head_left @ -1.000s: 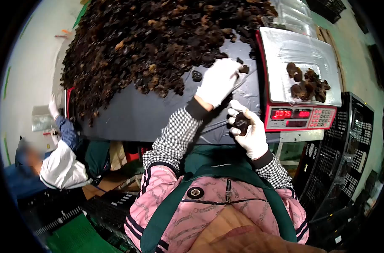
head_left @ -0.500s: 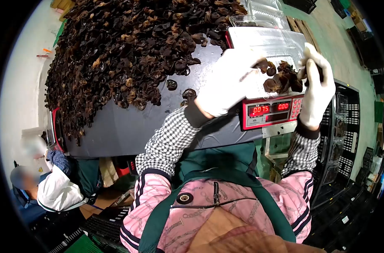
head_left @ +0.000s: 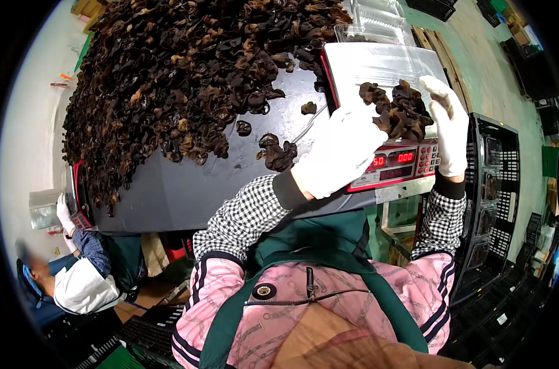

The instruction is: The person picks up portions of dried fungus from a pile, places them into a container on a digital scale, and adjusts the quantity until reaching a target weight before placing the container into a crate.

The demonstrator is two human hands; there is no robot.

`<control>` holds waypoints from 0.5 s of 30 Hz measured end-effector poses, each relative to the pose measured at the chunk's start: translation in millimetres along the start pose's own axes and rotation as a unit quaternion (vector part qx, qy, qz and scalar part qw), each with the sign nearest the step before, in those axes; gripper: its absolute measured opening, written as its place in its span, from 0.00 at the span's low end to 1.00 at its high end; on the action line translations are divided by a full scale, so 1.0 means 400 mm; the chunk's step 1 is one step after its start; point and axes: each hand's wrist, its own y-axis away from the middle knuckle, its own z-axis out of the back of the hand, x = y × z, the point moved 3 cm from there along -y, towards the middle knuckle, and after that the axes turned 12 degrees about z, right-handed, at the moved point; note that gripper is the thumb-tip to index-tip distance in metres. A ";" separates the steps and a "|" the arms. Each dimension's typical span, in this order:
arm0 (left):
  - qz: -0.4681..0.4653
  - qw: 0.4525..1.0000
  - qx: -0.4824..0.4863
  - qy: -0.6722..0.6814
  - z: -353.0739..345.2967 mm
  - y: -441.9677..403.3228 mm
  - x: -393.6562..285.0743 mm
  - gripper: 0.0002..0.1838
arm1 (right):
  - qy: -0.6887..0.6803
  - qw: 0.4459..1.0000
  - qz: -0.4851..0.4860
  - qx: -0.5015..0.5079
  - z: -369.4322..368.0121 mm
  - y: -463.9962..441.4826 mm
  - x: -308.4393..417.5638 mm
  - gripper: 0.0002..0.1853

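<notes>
Dark brown wood ear mushrooms (head_left: pixel 405 114) lie heaped in a clear plastic tray (head_left: pixel 377 72) on a red digital scale (head_left: pixel 393 167). My left hand (head_left: pixel 341 150), in a white glove, is at the tray's near left side. Its fingers are pressed together on a mushroom piece at the heap's edge and cover part of the scale's display. At the tray's right side is my right hand (head_left: pixel 448 123), also gloved, with thumb and forefinger apart and nothing visible between them. Loose mushrooms (head_left: pixel 278 152) lie on the dark table left of my left hand.
A large mushroom pile (head_left: pixel 193 74) covers much of the table (head_left: pixel 169 194). Clear plastic trays (head_left: pixel 377 15) stand behind the scale. Black crates (head_left: pixel 497 184) are stacked on the right. At the lower left a co-worker (head_left: pixel 86 277) handles a clear container beside another scale.
My left hand has moved down and right, its fingers closing at the mushrooms. My right hand's fingers have parted. The tray's heap has shifted, and more loose pieces lie on the table.
</notes>
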 end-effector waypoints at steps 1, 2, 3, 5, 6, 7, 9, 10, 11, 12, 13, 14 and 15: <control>0.001 1.000 -0.002 0.008 0.002 0.002 0.004 0.16 | 0.058 0.997 0.035 0.031 0.001 0.002 0.008 0.18; 0.007 1.000 0.019 0.006 0.001 0.004 0.005 0.17 | 0.129 0.985 0.090 0.073 -0.002 0.002 0.015 0.21; 0.003 1.000 0.001 0.011 0.003 0.006 0.005 0.17 | 0.213 0.966 0.120 0.089 -0.015 0.005 0.044 0.19; -0.005 0.999 -0.036 0.021 0.006 0.009 0.002 0.18 | 0.243 0.947 0.177 0.112 -0.025 0.006 0.029 0.17; 0.000 0.999 -0.025 0.023 0.005 0.010 0.001 0.19 | 0.235 0.951 0.174 0.101 -0.026 0.005 0.012 0.13; 0.006 1.000 -0.014 0.025 0.007 0.011 0.003 0.20 | 0.211 0.962 0.146 0.089 -0.022 -0.001 0.004 0.10; 0.010 0.999 -0.025 0.035 0.018 0.013 -0.002 0.22 | 0.172 0.979 0.107 0.020 -0.007 -0.004 0.001 0.09; 0.008 0.998 -0.045 0.043 0.029 0.016 -0.010 0.23 | 0.168 0.979 0.110 -0.023 0.003 -0.005 0.022 0.08; 0.006 0.997 -0.065 0.051 0.038 0.021 -0.018 0.24 | 0.164 0.977 0.117 -0.070 0.008 -0.002 0.036 0.08; 0.075 0.984 -0.035 0.156 0.041 0.039 -0.012 0.23 | 0.161 0.975 0.128 -0.081 0.006 0.002 0.087 0.09; 0.144 0.955 -0.004 0.259 0.041 0.065 -0.010 0.23 | 0.158 0.973 0.138 -0.092 0.000 0.012 0.152 0.10; 0.273 0.848 0.051 0.451 0.041 0.081 -0.014 0.23 | 0.135 0.974 0.161 -0.087 -0.016 0.031 0.196 0.13; 0.293 0.738 0.040 0.606 0.022 0.097 -0.014 0.30 | 0.104 0.974 0.198 -0.032 -0.038 0.049 0.231 0.17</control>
